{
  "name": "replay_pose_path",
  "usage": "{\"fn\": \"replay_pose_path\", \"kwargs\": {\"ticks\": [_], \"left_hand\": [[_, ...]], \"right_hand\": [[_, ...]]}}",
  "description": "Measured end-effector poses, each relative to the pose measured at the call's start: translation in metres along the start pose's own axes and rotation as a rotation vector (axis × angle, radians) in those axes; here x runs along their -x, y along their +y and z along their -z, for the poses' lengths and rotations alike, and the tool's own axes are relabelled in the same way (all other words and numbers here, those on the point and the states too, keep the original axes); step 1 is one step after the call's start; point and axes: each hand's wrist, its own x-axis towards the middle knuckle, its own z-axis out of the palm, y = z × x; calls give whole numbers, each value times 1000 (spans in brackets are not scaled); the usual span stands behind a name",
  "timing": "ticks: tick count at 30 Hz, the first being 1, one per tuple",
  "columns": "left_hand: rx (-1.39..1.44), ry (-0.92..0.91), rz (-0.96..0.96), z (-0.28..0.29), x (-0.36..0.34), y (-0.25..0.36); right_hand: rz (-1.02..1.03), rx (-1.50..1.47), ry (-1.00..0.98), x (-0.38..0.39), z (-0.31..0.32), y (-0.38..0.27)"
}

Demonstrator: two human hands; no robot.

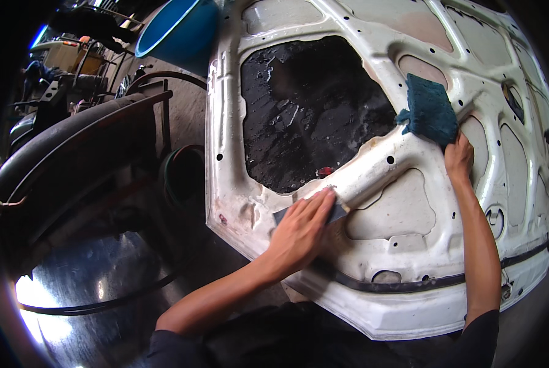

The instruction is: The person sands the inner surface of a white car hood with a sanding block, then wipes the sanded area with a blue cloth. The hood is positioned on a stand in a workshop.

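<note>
The white inner side of a car hood [421, 260], with its ribs and cut-outs, lies in front of me. My left hand [303, 224] presses a dark grey sheet of sandpaper [337, 213] onto a rib near the lower left corner; the fingers lie close together over it. Farther right, my right hand [460, 156] grips the lower end of a teal sponge [432, 110], which is held over the hood's ribs; part of the grip is hidden. Between the two and beyond, a wet-looking black panel [311, 110] fills the large opening, with a small red spot at its near edge.
A blue basin [176, 30] stands beyond the hood's far left edge. To the left are a dark curved car body part [72, 132], a round bucket-like container [182, 175] and a shiny reflective panel [102, 282]. A black rubber strip [421, 284] runs along the hood's near edge.
</note>
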Motion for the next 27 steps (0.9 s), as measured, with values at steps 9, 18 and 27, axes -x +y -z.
{"fn": "replay_pose_path", "kwargs": {"ticks": [9, 18, 27], "left_hand": [[68, -148, 136, 9, 3, 5], [27, 17, 69, 4, -9, 15], [10, -106, 151, 1, 8, 8]], "right_hand": [[19, -15, 9, 2, 1, -1], [-21, 6, -9, 5, 8, -13], [-27, 23, -26, -1, 0, -4]]}}
